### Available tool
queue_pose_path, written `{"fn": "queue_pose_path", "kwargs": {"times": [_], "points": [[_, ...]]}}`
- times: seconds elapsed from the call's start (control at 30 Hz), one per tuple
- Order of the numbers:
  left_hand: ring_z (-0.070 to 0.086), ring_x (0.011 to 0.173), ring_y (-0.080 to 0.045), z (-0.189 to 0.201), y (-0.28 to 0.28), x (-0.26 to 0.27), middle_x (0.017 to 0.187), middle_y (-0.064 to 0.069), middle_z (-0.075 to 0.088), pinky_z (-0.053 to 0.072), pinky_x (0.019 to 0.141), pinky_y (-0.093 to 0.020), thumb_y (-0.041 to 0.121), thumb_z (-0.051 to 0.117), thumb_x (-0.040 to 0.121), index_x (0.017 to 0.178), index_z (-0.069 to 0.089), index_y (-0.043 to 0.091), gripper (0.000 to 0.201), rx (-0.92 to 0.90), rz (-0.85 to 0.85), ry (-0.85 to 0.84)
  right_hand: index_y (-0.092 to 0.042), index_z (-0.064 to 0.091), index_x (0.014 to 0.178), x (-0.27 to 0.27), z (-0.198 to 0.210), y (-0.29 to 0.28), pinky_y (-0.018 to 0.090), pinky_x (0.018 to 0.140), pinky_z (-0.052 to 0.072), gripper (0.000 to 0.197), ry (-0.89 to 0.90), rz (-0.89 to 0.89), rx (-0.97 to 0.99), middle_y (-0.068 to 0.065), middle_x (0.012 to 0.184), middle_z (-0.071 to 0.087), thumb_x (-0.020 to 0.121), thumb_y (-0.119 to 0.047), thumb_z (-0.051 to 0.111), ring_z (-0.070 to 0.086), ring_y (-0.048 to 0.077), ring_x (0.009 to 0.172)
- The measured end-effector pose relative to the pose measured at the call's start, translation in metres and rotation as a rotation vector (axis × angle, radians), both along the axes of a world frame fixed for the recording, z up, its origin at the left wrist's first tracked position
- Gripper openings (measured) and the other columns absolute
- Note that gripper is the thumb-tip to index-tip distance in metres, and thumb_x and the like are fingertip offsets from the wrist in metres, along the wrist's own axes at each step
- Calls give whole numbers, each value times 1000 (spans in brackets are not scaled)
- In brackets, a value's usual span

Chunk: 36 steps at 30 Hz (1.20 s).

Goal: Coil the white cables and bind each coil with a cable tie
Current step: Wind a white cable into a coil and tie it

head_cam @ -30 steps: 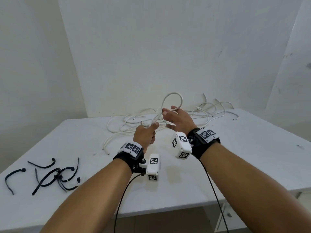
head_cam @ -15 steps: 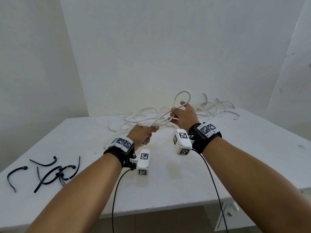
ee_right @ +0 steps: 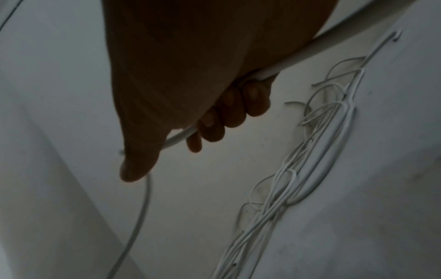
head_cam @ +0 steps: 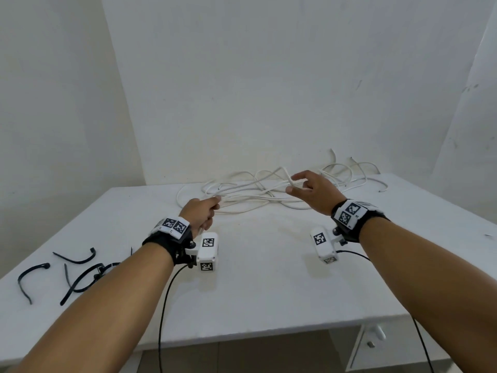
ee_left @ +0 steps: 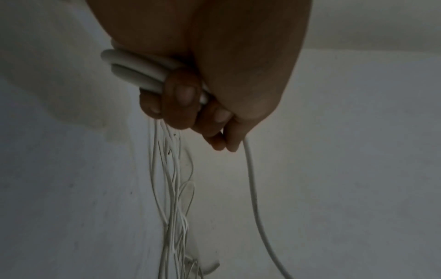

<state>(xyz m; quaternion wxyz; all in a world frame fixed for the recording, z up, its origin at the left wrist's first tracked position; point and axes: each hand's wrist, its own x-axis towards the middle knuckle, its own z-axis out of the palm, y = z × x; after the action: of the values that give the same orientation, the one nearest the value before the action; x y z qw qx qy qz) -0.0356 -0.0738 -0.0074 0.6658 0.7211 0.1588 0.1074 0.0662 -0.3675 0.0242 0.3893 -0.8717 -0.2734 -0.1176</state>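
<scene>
Left hand (head_cam: 200, 215) clamps two cable (head_cam: 252, 196) turns; right hand (head_cam: 313, 191), fingers curled round the same cable, holds it further along; the span between runs left to right, the tangle beyond near the worktop's (head_cam: 269, 278) far edge; ties (head_cam: 78, 275) lie at left edge.

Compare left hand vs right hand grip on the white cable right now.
The left hand clamps several doubled strands of the white cable in a tight fist; the right hand has a single strand running through loosely curled fingers. In the head view, the left hand sits lower and nearer, the right hand farther out with the thumb spread. Both are raised above the table.
</scene>
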Motion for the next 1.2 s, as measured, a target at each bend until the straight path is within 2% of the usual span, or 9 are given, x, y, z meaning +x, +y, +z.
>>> {"fn": "queue_pose_path", "kwargs": {"times": [0.17,0.33,0.43,0.53,0.63,0.77,0.93,1.13,1.2], "points": [[23,33,-10,6,8,-9,46,5,31,18,37,-20,35,61,96,73,51,10,35,-19,-90,65,-27,68,82,15,-8,-21,32,68,45,32,19,-51,-123,1,71,63,100,-43,47,59,17,69],[17,31,-8,16,-24,-17,43,5,25,7,39,-24,43,59,88,64,48,15,39,-202,-485,78,-20,59,103,20,-19,-12,24,48,45,21,157,-164,-38,6,75,62,102,-18,38,57,21,60],[17,31,-8,24,-31,-20,39,8,27,5,43,-26,47,66,84,61,47,17,42,-396,-718,34,-18,64,99,25,-29,-6,31,63,44,27,134,-191,-219,9,98,65,100,-10,38,55,24,77],[16,34,-11,35,-33,-23,40,8,23,13,47,-25,47,77,77,61,49,18,43,-546,-886,-54,-19,65,96,20,-33,1,27,64,38,29,110,-142,-370,3,96,60,101,-14,37,53,21,81],[22,34,-13,45,-35,-17,44,7,26,33,46,-23,48,67,86,68,54,15,40,-737,-980,-198,-24,65,96,13,-34,12,28,73,39,26,87,-63,-504,-2,97,58,101,-19,40,54,19,87],[26,30,-9,58,-45,-8,40,8,34,28,45,-23,54,42,90,63,54,16,48,-765,-665,-380,-25,67,103,-2,-41,27,30,80,44,28,107,58,-631,-1,107,63,101,-18,41,57,19,94],[31,39,-12,61,-55,5,51,5,36,20,55,-27,47,34,102,74,46,16,44,-633,-408,-442,-25,69,108,-32,-43,42,28,85,39,28,145,240,-707,0,120,61,103,-23,42,51,13,97],[38,43,-18,44,-57,17,54,2,45,30,48,-26,35,38,105,74,43,14,38,47,-145,-387,-27,69,106,-67,-26,57,27,74,40,29,146,393,-719,-11,87,58,103,-28,40,50,4,71],[40,43,-19,35,-49,19,55,0,47,33,49,-28,34,41,104,70,42,13,40,220,-96,-367,-29,69,104,-73,-20,57,27,73,42,29,136,423,-725,-1,88,64,102,-30,40,53,9,70]]}}
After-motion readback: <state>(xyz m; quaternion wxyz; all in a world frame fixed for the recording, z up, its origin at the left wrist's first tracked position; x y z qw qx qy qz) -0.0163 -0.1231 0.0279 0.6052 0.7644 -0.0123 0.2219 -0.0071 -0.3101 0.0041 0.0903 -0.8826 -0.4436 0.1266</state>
